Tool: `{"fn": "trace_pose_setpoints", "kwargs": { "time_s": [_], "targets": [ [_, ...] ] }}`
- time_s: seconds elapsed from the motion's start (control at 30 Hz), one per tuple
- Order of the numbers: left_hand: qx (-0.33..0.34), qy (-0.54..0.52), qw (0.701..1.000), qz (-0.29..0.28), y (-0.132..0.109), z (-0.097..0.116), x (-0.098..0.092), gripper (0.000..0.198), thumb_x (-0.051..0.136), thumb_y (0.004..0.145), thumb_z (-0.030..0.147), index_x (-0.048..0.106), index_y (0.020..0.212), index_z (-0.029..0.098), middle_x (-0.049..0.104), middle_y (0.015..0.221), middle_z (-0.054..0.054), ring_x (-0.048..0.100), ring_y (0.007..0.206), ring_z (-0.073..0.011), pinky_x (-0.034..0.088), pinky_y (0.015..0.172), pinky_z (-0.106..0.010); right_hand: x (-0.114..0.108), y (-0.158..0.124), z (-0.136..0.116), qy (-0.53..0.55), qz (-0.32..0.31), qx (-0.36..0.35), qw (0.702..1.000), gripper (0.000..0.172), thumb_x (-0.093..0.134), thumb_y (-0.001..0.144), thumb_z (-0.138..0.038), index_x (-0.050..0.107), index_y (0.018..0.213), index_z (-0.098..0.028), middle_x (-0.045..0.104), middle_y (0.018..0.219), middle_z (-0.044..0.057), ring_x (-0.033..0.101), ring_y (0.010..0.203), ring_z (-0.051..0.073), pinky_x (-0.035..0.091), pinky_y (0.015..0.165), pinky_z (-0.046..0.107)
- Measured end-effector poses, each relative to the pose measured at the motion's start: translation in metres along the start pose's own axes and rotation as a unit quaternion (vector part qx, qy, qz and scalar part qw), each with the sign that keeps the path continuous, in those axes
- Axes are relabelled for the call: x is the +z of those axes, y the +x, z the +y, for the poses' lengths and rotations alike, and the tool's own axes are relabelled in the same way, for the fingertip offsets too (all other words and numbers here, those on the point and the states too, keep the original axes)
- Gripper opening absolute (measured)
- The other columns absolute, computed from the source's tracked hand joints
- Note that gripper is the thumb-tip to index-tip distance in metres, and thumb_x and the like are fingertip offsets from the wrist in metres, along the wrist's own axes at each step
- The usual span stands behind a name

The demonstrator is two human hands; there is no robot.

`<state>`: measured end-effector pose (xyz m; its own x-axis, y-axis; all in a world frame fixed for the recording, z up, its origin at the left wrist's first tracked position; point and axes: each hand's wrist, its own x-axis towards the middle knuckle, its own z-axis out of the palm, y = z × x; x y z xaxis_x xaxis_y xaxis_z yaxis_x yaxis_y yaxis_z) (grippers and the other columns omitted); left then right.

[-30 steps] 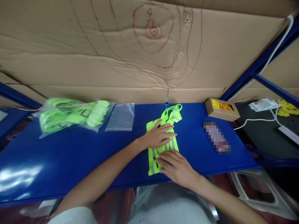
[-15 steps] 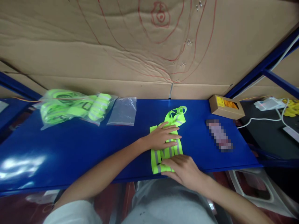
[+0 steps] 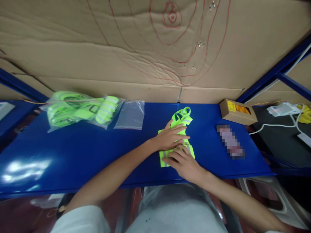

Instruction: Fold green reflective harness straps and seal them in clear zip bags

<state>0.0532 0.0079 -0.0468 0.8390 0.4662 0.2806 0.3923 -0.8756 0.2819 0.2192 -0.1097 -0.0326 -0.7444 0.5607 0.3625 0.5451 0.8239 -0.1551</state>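
Observation:
Neon yellow reflective straps (image 3: 162, 158) with grey stripes lie in a flat folded bundle on the blue table, a loose curled end at the far side. My left hand (image 3: 167, 138) lies flat across the middle of the bundle with its fingers spread. Just nearer to me, my right hand (image 3: 187, 165) rests on the folded near part, fingers bent but apart, its fingertips close to the left hand. Both hands cover much of the bundle.
A clear bag of similar reflective straps (image 3: 73, 111) lies at the back left, beside a flat clear plastic bag (image 3: 130, 115). At the right are a small cardboard box (image 3: 234, 115) and a blurred-out object (image 3: 230, 141). A cardboard wall (image 3: 121, 64) rises behind the blue table (image 3: 97, 142).
My right hand has moved away from me, and the near end of the straps is folded over towards the left hand. The bundle looks shorter. My left hand stays on it.

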Motion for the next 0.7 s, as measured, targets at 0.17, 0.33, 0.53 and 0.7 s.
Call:
{"fn": "trace_pose_setpoints", "kwargs": {
  "time_s": [0.17, 0.33, 0.53, 0.7],
  "targets": [
    [-0.012, -0.01, 1.0, -0.009, 0.001, 0.0, -0.002, 0.043, 0.032, 0.11, 0.042, 0.063, 0.14, 0.037, 0.049, 0.16, -0.007, 0.04, 0.151, -0.0238, 0.006, 0.128, -0.058, -0.008, -0.006, -0.004, 0.046, -0.027, 0.028, 0.998, 0.051, 0.06, 0.1, -0.05, 0.059, 0.141, -0.021, 0.061, 0.135, 0.012, 0.05, 0.129, 0.03, 0.039, 0.116, 0.052],
    [-0.026, -0.04, 0.999, -0.017, 0.002, -0.006, -0.002, 0.042, 0.035, 0.109, 0.043, 0.062, 0.14, 0.037, 0.046, 0.161, -0.006, 0.041, 0.151, -0.0228, 0.007, 0.129, -0.054, 0.001, -0.001, 0.005, -0.031, -0.008, 0.007, 0.999, 0.036, 0.063, 0.1, -0.039, 0.064, 0.133, -0.022, 0.067, 0.126, 0.01, 0.056, 0.119, 0.027, 0.048, 0.106, 0.046],
    [-0.052, -0.055, 0.996, -0.046, 0.003, -0.011, -0.006, 0.047, 0.026, 0.111, 0.041, 0.062, 0.14, 0.037, 0.047, 0.161, -0.004, 0.038, 0.152, -0.0191, 0.009, 0.129, -0.051, -0.002, 0.011, 0.016, -0.11, 0.021, -0.052, 0.992, 0.028, 0.056, 0.104, -0.035, 0.067, 0.125, -0.02, 0.073, 0.109, 0.008, 0.063, 0.103, 0.025, 0.051, 0.088, 0.038],
    [-0.008, -0.008, 1.0, -0.02, 0.0, -0.005, -0.003, 0.044, 0.032, 0.11, 0.039, 0.056, 0.146, 0.033, 0.051, 0.157, -0.007, 0.042, 0.15, -0.0208, 0.004, 0.129, -0.053, -0.019, 0.018, 0.012, -0.074, -0.04, -0.042, 0.996, 0.024, 0.058, 0.104, -0.035, 0.07, 0.117, -0.02, 0.071, 0.094, 0.007, 0.065, 0.093, 0.022, 0.05, 0.082, 0.035]
  ]
}}
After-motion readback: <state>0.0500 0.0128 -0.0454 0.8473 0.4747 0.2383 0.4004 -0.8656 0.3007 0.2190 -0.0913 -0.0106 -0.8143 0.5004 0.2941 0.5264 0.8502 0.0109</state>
